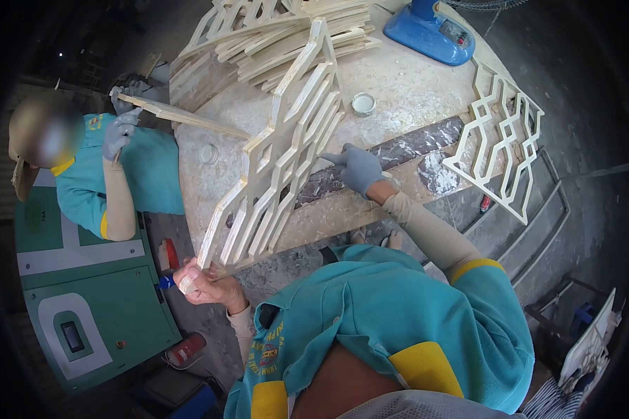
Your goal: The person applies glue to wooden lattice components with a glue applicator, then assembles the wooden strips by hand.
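A pale wooden lattice panel (pixel 281 150) stands tilted on edge across the table, its cut-out bars facing me. My left hand (pixel 206 283), bare, is closed around its near lower end. Beside that hand shows a small blue piece (pixel 166 281). My right hand (pixel 360 167), in a grey glove, is over the table to the right of the panel. Its index finger stretches toward the panel's edge, and the other fingers are partly bent. An open round container with white contents (pixel 363 105) sits on the table beyond my right hand.
A stack of wooden panels (pixel 286 42) lies at the back, near a blue fan base (pixel 430 33). Another lattice panel (pixel 500 136) overhangs the right edge. At left, a co-worker (pixel 119 160) in grey gloves holds a long wooden piece (pixel 182 115) near a small jar (pixel 208 153).
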Demonstrator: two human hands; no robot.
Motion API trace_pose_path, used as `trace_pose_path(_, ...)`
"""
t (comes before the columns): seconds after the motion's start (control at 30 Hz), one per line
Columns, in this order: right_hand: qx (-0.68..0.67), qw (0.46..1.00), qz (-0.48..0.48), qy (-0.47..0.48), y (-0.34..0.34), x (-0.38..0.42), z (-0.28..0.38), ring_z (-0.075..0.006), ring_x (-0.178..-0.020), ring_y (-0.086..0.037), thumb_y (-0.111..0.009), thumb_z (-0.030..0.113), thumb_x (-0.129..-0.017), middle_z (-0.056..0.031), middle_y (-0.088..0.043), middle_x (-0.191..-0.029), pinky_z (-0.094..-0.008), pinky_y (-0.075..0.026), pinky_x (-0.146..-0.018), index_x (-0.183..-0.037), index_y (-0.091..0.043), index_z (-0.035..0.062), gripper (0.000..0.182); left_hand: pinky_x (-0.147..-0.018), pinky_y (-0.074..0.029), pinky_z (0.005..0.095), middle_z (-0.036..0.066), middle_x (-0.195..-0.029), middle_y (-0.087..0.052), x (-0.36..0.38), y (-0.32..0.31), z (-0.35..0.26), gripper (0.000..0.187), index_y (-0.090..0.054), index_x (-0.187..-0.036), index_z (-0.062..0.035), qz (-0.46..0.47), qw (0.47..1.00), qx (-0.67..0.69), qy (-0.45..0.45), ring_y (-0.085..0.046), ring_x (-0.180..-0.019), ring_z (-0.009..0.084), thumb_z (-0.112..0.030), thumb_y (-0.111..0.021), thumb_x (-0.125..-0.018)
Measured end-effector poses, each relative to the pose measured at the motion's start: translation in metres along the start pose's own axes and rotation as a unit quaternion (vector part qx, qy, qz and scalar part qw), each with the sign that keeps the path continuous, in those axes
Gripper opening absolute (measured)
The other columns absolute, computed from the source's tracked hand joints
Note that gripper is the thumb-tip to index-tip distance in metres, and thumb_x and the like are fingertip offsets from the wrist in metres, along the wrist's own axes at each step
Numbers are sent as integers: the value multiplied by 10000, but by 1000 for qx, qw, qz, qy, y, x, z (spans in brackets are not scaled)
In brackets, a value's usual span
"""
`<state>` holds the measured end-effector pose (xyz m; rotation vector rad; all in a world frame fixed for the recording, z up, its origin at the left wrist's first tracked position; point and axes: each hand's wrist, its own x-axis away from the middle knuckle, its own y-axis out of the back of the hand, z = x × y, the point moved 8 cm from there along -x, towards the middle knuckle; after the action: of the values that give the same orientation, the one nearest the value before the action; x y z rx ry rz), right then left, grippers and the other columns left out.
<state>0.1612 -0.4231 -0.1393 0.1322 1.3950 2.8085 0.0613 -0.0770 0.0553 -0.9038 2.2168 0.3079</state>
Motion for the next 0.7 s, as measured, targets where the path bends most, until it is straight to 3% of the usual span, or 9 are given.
trace_pose_path(0.07, -66, 998, 11, 0, 2, -5, -7, -332, -865, -649, -556, 98, -864, -134, -591, -987, -430, -525, -749, -1207, -670, 372, 454, -826, -437, 340, 36, -605, -433, 0, 0, 0, 288, -567, -812, 9, 7, 1000, -10, 16, -448, -584, 140, -270, -589, -880)
trace_pose_path(0.2, -32, 998, -55, -24, 4, -7, -7, -334, -875, -648, -561, 123, -856, -140, -594, -969, -436, -523, -764, -1173, -693, 358, 417, -835, -442, 348, 48, -612, -452, 0, 4, 4, 284, -568, -815, 11, 0, 1000, -14, 11, -463, -599, 150, -265, -586, -879)
trace_pose_path(0.3, 7, 998, -41, -46, -4, -4, -7, -335, -897, -649, -569, 140, -848, -141, -597, -953, -433, -526, -780, -1128, -718, 341, 375, -848, -447, 353, 54, -609, -459, 0, 5, 10, 283, -567, -810, 11, 20, 999, -6, 25, -468, -600, 156, -264, -583, -878)
trace_pose_path(0.4, -64, 997, 25, -40, -14, -15, -21, -347, -911, -653, -574, 161, -856, -159, -617, -960, -432, -527, -798, -1178, -689, 336, 385, -852, -451, 354, 24, -540, -404, -1, 5, 3, 281, -562, -800, 11, -3, 999, -34, -10, -416, -537, 133, -259, -582, -879)
trace_pose_path(0.47, -71, 997, 19, -27, -1, -20, -19, -360, -916, -660, -576, 178, -863, -173, -651, -984, -439, -528, -791, -1184, -685, 305, 362, -449, -319, 209, 80, -644, -568, -2, 1, 5, 362, -562, -848, 7, 37, 999, -11, -20, -410, -504, 77, -349, -590, -909)
trace_pose_path(0.5, -71, 997, 18, -27, 0, -18, -14, -360, -916, -660, -576, 178, -863, -173, -651, -984, -439, -528, -791, -1184, -685, 305, 362, -449, -319, 209, 80, -644, -568, -1, 1, 3, 362, -562, -848, 7, 36, 999, -10, -20, -410, -504, 77, -349, -590, -909)
trace_pose_path(0.57, 19, 999, -38, -17, 8, -15, -2, -366, -886, -667, -567, 195, -863, -179, -677, -970, -439, -529, -791, -1162, -703, 285, 340, -848, -455, 362, 32, -543, -418, 1, 3, 2, 290, -554, -780, 13, 16, 1000, -20, 7, -422, -535, 137, -259, -583, -878)
trace_pose_path(0.7, -42, 997, 6, -58, -12, -24, -20, -373, -867, -670, -571, 176, -850, -159, -687, -968, -431, -533, -801, -1136, -720, 293, 343, -849, -455, 369, 53, -576, -453, 2, 5, 6, 291, -556, -782, 14, 22, 999, -16, 18, -444, -561, 152, -260, -582, -878)
